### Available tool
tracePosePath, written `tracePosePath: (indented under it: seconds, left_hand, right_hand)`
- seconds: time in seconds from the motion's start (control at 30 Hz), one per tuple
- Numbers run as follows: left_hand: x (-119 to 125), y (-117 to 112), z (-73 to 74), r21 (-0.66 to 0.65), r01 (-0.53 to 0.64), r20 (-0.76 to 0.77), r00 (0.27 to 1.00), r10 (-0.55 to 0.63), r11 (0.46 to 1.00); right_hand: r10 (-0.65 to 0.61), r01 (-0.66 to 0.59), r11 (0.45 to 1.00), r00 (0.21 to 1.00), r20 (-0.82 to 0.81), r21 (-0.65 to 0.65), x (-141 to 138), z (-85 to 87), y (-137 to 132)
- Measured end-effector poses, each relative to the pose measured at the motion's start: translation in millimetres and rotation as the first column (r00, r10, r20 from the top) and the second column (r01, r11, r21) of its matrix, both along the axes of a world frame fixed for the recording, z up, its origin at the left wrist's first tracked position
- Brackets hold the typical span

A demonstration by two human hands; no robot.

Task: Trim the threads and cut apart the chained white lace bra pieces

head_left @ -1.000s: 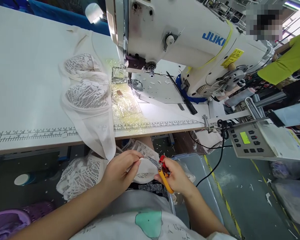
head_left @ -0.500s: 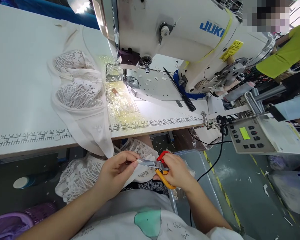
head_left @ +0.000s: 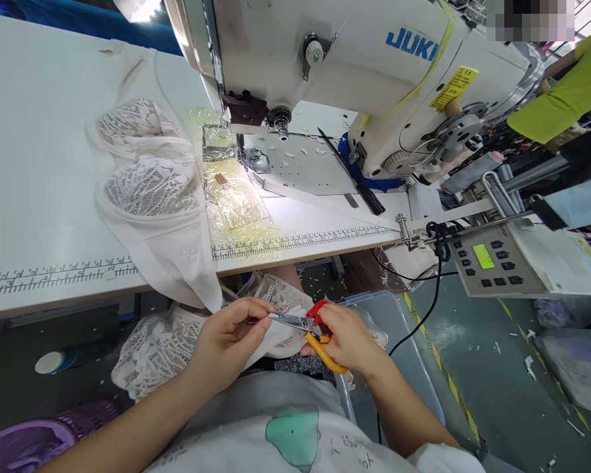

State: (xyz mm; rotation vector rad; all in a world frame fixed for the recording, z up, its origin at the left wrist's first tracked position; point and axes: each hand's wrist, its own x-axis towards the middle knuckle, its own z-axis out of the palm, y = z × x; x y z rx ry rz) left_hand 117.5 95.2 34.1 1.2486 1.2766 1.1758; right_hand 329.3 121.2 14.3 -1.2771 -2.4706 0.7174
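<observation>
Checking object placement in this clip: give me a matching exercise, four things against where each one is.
Things:
1 scissors
2 lace garment
3 control panel
4 white fabric piece

Places:
A draped over the front edge of the table
B pinched in the left hand
C beside the table's right end, green screen lit
D held in the right hand

Pairs: 1-D, 2-A, 3-C, 4-B

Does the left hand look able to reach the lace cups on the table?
Likely yes: nothing blocks the lace cups, but the left hand is pinching white fabric by the scissors.
</observation>
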Motion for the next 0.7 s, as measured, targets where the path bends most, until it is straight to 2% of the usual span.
tracePosePath:
  seconds: [0.2,0.37,0.47,0.7]
  left_hand:
    - [-0.2,-0.5,1.6,0.015,0.000,0.010,1.000,0.000,1.000]
    - [-0.2,0.2,4.3,0.027,0.015,-0.012,1.000,-0.015,1.000]
    - [0.1,0.4,5.1,0.005,0.016,-0.023,1.000,-0.016,1.000]
    - [-0.8,-0.6,3.3,-0.013,0.019,-0.045,0.999,-0.019,1.000]
  right_hand:
    - [0.013,-0.016,0.998,0.998,-0.062,-0.053,0.4,0.0,0.9]
    - [-0.039,0.024,0.990,0.993,-0.107,-0.142,0.6,-2.9,-1.5]
    - [-0.063,0.046,0.983,0.994,-0.094,-0.179,0.8,-4.2,-2.4]
    - [-0.014,0.016,0.978,1.000,0.011,-0.207,0.8,5.2,-0.4]
